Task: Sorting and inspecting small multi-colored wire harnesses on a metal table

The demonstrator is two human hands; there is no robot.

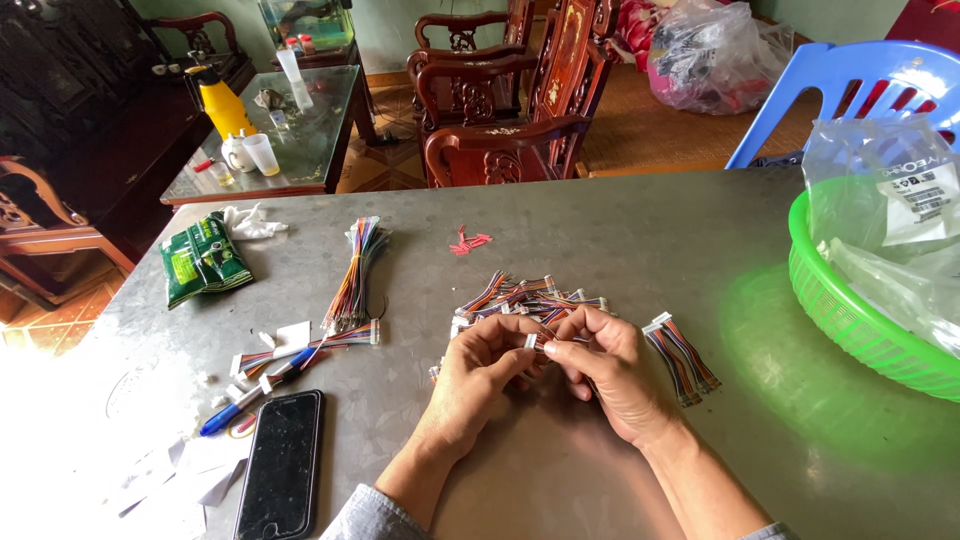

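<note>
Far left of the grey metal worktop (600,230), near the front edge: black phone (281,464) lying flat, screen dark, w/ a blue pen (255,388) just above it and white paper scraps (180,470) beside. Toward the back-left corner: green foil packet (203,260) and a crumpled white tissue (250,222). Right of those, a long bundle of multicolour wires (355,275) runs front to back, w/ a shorter flat wire harness (310,345) lying crosswise at its near end.

Centre, near front edge: left hand (475,375) and right hand (605,365) meet, thumbs and forefingers touching. Between them a small white connector w/ short coloured wires (533,342); left-hand fingers (515,335) are pinched on it from the left, right-hand fingers (562,345) pinch from the right, so both sets are clamped on the same piece, held just above the worktop. Just behind the hands, touching distance: a loose pile of the same short wire pieces (520,295). Further back, small red scraps (468,242).

Just right of the right hand: a small group of finished-looking wire pieces (680,360) lying side by side. At the right edge: green plastic basket (850,320) holding clear plastic bags (890,230).
</note>
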